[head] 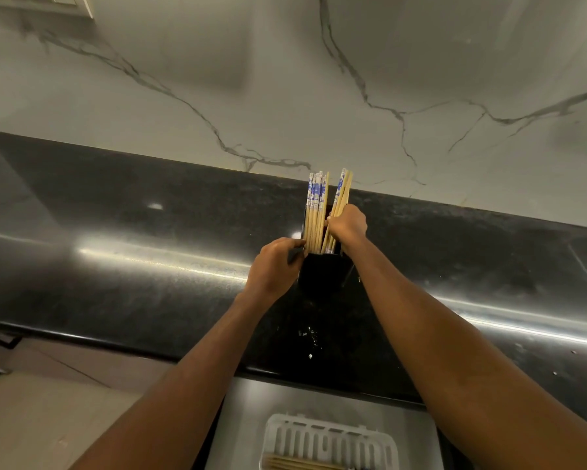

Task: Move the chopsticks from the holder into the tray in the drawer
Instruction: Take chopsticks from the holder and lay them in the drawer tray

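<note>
A black holder [324, 271] stands on the dark countertop, filled with several bamboo chopsticks [315, 205] that have blue-and-white patterned tops. My left hand [275, 266] grips the holder's left side near its rim. My right hand [348, 223] is closed around a separated bunch of chopsticks [342, 188] on the right side of the holder. Below, in the open drawer, a white slotted tray [329, 439] holds a few chopsticks [302, 464] at its near edge.
The black stone countertop [132, 249] runs left to right, backed by a white marble wall [285, 79]. The grey drawer floor [248, 418] surrounds the tray. A beige cabinet front [47, 418] lies at the lower left.
</note>
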